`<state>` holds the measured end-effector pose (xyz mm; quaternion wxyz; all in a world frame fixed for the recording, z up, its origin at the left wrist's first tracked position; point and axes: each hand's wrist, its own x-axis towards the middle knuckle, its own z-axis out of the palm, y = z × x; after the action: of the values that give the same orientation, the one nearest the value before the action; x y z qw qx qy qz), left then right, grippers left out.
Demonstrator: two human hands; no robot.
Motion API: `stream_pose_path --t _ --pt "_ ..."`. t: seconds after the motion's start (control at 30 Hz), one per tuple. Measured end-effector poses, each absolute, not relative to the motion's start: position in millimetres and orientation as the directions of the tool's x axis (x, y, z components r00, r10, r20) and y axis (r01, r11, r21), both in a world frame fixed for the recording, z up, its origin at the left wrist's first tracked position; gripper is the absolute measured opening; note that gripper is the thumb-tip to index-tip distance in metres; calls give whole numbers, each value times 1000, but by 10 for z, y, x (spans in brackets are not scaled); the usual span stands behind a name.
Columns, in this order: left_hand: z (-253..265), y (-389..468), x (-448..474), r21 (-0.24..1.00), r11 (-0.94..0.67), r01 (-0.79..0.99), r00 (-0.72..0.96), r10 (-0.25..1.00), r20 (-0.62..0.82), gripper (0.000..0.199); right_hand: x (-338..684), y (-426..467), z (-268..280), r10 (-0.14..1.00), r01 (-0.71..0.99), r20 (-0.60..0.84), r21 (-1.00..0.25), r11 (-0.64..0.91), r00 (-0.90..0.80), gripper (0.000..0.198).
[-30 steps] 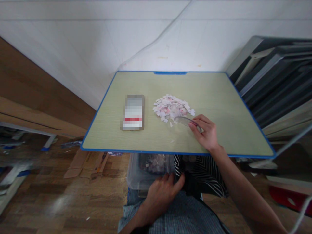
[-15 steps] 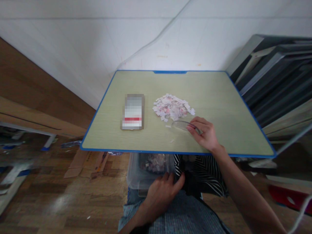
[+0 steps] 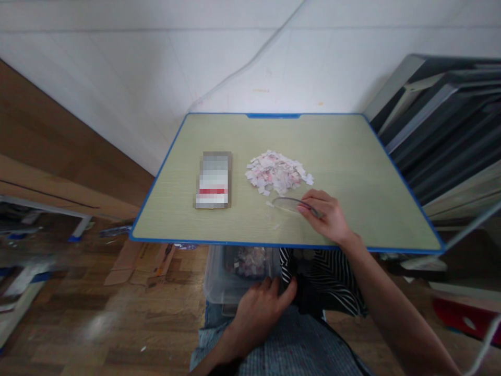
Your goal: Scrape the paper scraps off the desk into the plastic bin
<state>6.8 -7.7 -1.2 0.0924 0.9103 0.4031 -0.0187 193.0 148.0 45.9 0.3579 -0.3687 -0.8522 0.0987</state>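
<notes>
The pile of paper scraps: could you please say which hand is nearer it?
Right. The right hand is close to the pile, toward its near right, holding a thin curved object; the left hand is farther back, off the table.

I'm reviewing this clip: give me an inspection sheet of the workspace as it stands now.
Surface: light green table with a blue edge.
Job's things: paper scraps heaped mid-table; a thin, curved, see-through tool just nearer the wearer.
Clutter: blurred-out flat item left of the heap; flattened cardboard on the floor.
Hands: right hand grips the tool; left hand lies by a clear bin, any grip unclear.
Cables: one pale cable slants across the wall.
Surroundings: dark panels stacked at right; wooden floor.
</notes>
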Motion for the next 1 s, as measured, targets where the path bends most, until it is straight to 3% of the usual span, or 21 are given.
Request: stream_pose_path --t 0.23,0.37,0.53,0.67,0.83,1.0 --pt "-33 -81 71 168 -655 736 675 728 -117 48 2003 1467 486 708 627 625 -417 658 -328 19" --pt "-22 -78 74 168 -660 732 680 723 -121 48 2006 1478 470 713 643 584 -383 663 -388 17" --pt "-12 -73 68 182 -659 730 682 720 -128 46 2030 1492 461 736 630 603 -450 633 -308 17" --pt "-30 -77 65 185 -655 733 678 726 -116 46 2028 1490 455 728 647 581 -405 647 -364 15" --pt "-39 -76 65 193 -662 724 687 717 -115 49 2027 1498 460 747 630 612 -479 611 -259 16" --pt "-21 -72 61 182 -661 728 684 715 -143 48 2029 1511 443 736 632 584 -436 640 -342 14"
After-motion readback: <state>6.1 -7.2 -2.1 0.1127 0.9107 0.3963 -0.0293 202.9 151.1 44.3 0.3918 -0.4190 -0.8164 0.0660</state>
